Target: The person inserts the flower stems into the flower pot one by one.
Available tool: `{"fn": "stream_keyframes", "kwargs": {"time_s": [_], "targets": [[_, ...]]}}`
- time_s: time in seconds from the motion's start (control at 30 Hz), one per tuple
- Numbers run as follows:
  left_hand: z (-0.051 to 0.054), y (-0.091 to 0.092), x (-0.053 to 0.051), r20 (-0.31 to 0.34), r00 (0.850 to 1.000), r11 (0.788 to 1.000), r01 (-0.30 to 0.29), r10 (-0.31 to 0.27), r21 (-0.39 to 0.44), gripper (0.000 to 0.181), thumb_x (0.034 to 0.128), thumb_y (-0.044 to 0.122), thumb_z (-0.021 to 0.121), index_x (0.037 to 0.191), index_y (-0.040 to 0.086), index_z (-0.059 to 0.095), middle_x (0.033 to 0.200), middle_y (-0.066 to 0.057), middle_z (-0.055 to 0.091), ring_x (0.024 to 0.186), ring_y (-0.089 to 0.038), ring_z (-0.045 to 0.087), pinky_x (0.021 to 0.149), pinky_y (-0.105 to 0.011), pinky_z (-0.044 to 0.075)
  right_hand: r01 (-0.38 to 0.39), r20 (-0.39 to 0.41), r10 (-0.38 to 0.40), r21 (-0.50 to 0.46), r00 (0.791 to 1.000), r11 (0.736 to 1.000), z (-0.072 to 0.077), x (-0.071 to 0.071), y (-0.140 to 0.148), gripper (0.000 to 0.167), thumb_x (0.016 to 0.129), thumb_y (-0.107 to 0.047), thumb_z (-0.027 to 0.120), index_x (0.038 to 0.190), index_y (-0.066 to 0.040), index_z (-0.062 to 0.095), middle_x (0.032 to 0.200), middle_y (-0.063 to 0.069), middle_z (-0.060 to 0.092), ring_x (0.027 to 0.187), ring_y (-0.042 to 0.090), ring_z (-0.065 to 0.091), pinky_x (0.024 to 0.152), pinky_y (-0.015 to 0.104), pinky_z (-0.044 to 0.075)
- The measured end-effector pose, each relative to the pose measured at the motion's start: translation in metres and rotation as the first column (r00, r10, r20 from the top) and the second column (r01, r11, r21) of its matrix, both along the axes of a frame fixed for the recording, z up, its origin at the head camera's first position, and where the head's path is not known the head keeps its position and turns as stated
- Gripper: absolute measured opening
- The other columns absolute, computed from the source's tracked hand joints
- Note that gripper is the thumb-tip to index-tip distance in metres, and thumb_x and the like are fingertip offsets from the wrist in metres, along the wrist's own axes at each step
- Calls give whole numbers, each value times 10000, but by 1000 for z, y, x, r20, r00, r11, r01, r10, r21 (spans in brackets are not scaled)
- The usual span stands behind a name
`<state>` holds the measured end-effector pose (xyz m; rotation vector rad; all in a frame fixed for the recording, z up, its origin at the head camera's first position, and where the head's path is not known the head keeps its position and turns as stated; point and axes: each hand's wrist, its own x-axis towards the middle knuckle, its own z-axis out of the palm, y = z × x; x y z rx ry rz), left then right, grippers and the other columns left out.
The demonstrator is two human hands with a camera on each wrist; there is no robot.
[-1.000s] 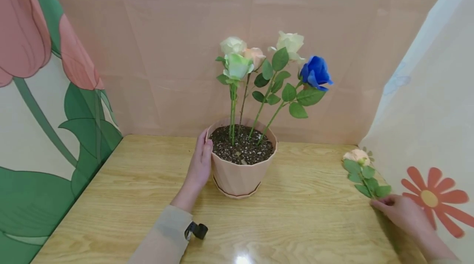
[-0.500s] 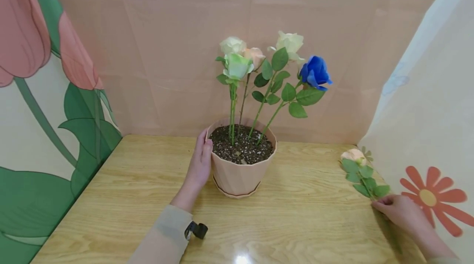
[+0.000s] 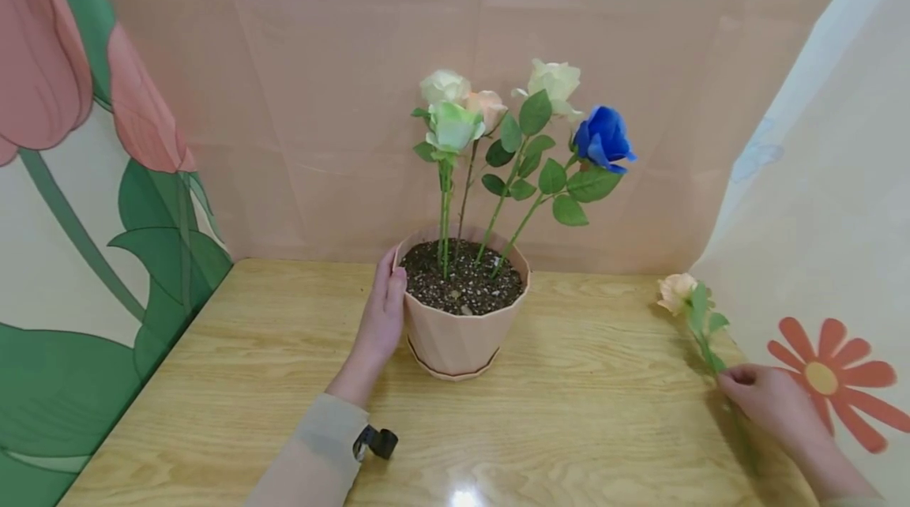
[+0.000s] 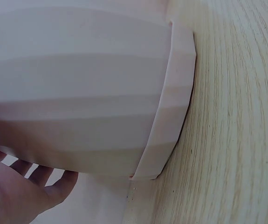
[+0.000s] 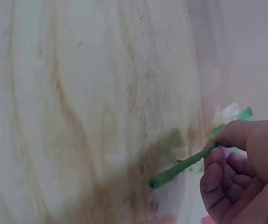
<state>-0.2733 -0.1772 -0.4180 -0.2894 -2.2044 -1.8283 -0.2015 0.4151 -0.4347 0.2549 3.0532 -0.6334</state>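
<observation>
A pink faceted flowerpot (image 3: 455,341) filled with dark soil stands mid-table on its saucer (image 3: 455,371). White, pale green, peach and blue roses (image 3: 604,140) rise from the soil on green stems. My left hand (image 3: 384,309) rests against the pot's left side below the rim, its fingers (image 4: 61,186) touching the wall in the left wrist view. At the table's right, my right hand (image 3: 771,404) pinches the stem (image 5: 180,170) of a peach rose (image 3: 677,292) between thumb and fingers. The stem's cut end points away from the hand in the right wrist view.
The wood-grain table (image 3: 284,349) meets a pink cloth backdrop (image 3: 320,96) behind the pot. A tulip-printed panel (image 3: 64,254) borders the left side. A white cloth with a red flower print (image 3: 825,377) borders the right.
The peach rose in my right hand has turned and come up slightly, its leaves now seen more from the side. My left hand and the pot have stayed where they were.
</observation>
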Motion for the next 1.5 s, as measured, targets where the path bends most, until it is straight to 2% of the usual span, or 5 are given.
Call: {"fn": "stream_keyframes", "kwargs": {"time_s": [0.17, 0.33, 0.8, 1.07, 1.5], "targets": [[1, 0, 0, -9, 1000, 1000, 1, -1, 4, 543, 1220, 390, 318, 1747, 260, 291, 1780, -79, 332, 1620, -351, 318, 1309, -602, 257, -1, -27, 0, -42, 1000, 999, 9, -4, -11, 479, 1123, -364, 620, 1233, 88, 736, 936, 55, 756, 799, 179, 627, 629, 344, 504], [2, 0, 0, -17, 1000, 1000, 5, -5, 8, 539, 1220, 373, 314, 1745, 252, 294, 1780, -88, 333, 1622, -355, 315, 1312, -598, 254, -13, -105, 5, -78, 994, 997, 20, -4, -29, 470, 1132, -374, 606, 1254, 65, 720, 928, 51, 759, 770, 162, 643, 596, 320, 508], [-1, -1, -3, -40, 999, 1000, 14, -13, 27, 535, 1221, 350, 318, 1737, 211, 316, 1764, -118, 358, 1604, -388, 344, 1298, -638, 261, -92, -333, 48, -115, 942, 989, 47, 2, -82, 400, 1118, -324, 676, 1289, 35, 729, 1051, 145, 808, 749, -33, 671, 622, 165, 516], [-1, -2, -2, -47, 999, 999, 11, -9, 34, 536, 1217, 347, 334, 1731, 192, 338, 1758, -130, 369, 1601, -387, 349, 1301, -637, 251, -136, -434, 63, -140, 899, 981, 64, 5, -110, 309, 1099, -280, 712, 1229, -3, 757, 972, 48, 811, 767, -65, 682, 645, 118, 529], [1, 0, -1, -57, 998, 999, 17, -16, 30, 538, 1219, 355, 318, 1734, 200, 322, 1758, -118, 370, 1600, -375, 358, 1297, -621, 279, -165, -477, 20, -264, 879, 950, 95, 14, -159, 280, 1113, -245, 696, 1224, 13, 706, 947, -83, 801, 815, -49, 709, 690, 120, 574]]}}
